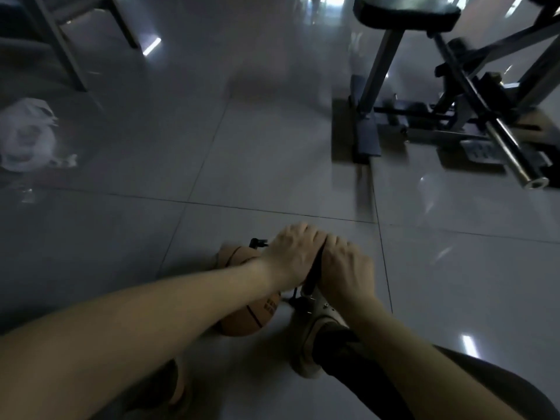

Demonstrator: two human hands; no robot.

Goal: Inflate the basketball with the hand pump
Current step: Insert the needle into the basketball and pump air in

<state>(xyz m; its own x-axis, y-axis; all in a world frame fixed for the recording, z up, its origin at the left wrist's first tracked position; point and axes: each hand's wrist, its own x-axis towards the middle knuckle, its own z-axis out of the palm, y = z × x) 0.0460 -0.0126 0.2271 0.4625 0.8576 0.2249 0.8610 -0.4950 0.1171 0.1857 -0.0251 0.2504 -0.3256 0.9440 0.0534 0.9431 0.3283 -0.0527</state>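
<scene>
Both hands are down low at the bottom centre of the frame, side by side and touching. The left hand [291, 256] and the right hand [345, 265] have their fingers clenched over the top of the hand pump [312, 277], so the handle itself is hidden under the knuckles. The dark shaft of the pump runs down between the wrists to its base.

The basketball [242, 319] sits on the tiled floor [272, 165] just left of the pump, partly covered by the left forearm. A thin black hose [257, 242] pokes up at the ball's far side, just beside the left hand. Where it joins the ball is too dark to tell.

A light-coloured shoe [303, 353] is planted right at the pump's base, under the right forearm.

Further off, a piece of exercise equipment [454, 116] with a padded seat fills the upper right. A white plastic bag [27, 137] lies at the left edge, and metal chair legs [63, 50] stand in the upper left.
</scene>
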